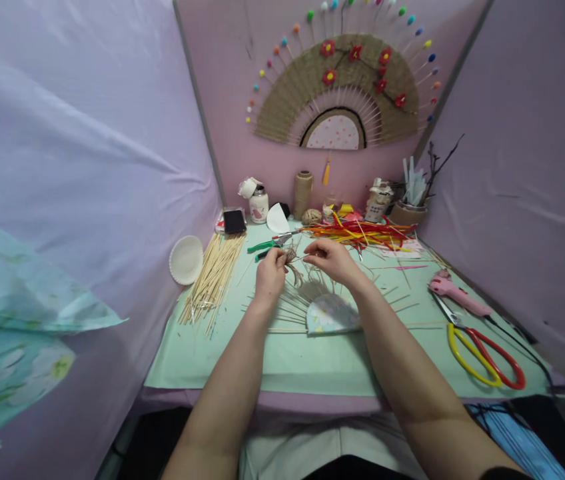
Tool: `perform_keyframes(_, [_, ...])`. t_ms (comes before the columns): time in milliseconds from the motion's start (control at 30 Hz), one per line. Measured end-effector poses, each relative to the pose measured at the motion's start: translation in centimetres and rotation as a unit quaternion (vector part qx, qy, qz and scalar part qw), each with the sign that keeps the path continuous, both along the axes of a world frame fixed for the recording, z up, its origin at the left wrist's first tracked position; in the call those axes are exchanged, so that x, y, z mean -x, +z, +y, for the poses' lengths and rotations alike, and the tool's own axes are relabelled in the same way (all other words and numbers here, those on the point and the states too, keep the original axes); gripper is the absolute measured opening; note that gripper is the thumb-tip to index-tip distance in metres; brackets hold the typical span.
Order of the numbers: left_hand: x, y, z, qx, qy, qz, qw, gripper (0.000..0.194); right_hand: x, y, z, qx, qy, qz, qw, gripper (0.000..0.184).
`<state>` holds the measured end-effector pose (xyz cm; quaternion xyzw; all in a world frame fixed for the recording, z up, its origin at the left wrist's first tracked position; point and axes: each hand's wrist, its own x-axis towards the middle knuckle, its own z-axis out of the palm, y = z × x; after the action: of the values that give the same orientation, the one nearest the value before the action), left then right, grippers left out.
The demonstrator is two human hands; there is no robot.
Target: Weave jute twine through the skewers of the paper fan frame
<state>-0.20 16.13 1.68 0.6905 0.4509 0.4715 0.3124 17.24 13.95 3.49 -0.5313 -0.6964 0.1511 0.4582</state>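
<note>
Above the middle of the table, my left hand point(272, 270) is closed on a loose bundle of brown twine point(293, 272), with strands hanging below it. To its right, my right hand point(331, 259) is pinched on what looks like a thin strand from the same bundle, stretched between both hands. Under my wrists lies an unfinished fan: a half-round piece of pale floral fabric point(330, 313) with thin sticks point(282, 313) spreading out from it. Green-handled pliers point(265, 247) rest just behind my left hand.
Bamboo sticks point(217, 270) and a white scalloped dish point(186, 260) are at left. Red and yellow pipe cleaners point(362, 232) lie at the back, before jars and a twine spool point(303, 193). Large scissors point(480, 353) and a pink glue gun point(457, 293) lie right. A finished fan point(282, 100) hangs behind.
</note>
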Motion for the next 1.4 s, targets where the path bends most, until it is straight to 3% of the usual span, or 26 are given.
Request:
perform_keyframes(100, [-0.2, -0.2, 0.1, 0.014, -0.015, -0.027, 0.999, 0.009, 0.9, 0.0, -0.2, -0.012, -0.008, -0.029, 0.999, 0.016])
perform_keyframes(300, [-0.7, -0.4, -0.3, 0.029, -0.04, -0.062, 0.997, 0.009, 1.9, -0.8, 0.0, 0.07, -0.025, -0.003, 0.997, 0.019])
perform_keyframes(500, [-1.6, -0.7, -0.3, 0.061, -0.039, -0.183, 0.98, 0.006, 2.3, -1.3, 0.4, 0.078, 0.019, 0.12, 0.989, 0.022])
perform_keyframes(600, [-2.0, -0.7, -0.1, 0.136, -0.038, -0.316, 0.938, 0.006, 2.5, -1.5, 0.5, 0.127, 0.038, 0.277, 0.952, 0.027])
perform_keyframes(700, [-2.2, -0.7, -0.1, 0.211, -0.062, -0.428, 0.877, 0.009, 2.8, -1.4, 0.6, 0.209, 0.074, 0.415, 0.882, 0.034])
perform_keyframes(800, [-2.0, -0.5, -0.3, 0.252, -0.093, -0.482, 0.834, 0.009, 3.1, -1.2, 0.5, 0.255, 0.124, 0.486, 0.827, 0.039])
perform_keyframes(867, [-1.9, -0.3, -0.4, 0.266, -0.102, -0.493, 0.822, 0.009, 3.3, -1.2, 0.5, 0.255, 0.146, 0.5, 0.815, 0.04])
perform_keyframes(933, [-1.9, 0.0, -0.6, 0.266, -0.107, -0.495, 0.82, 0.011, 3.4, -1.3, 0.6, 0.234, 0.137, 0.493, 0.827, 0.04])
perform_keyframes(1167, [-2.0, 0.3, -1.0, 0.238, -0.119, -0.468, 0.843, 0.021, 3.6, -2.5, 1.2, 0.12, 0.011, 0.37, 0.921, 0.034])
perform_keyframes(1267, [-2.0, -0.3, -0.7, 0.227, -0.132, -0.451, 0.853, 0.021, 3.6, -2.5, 1.1, 0.124, 0.01, 0.362, 0.924, 0.033])
perform_keyframes(1400, [-2.0, -0.7, -0.5, 0.236, -0.131, -0.441, 0.856, 0.019, 3.4, -2.4, 1.0, 0.158, 0.05, 0.396, 0.903, 0.036])
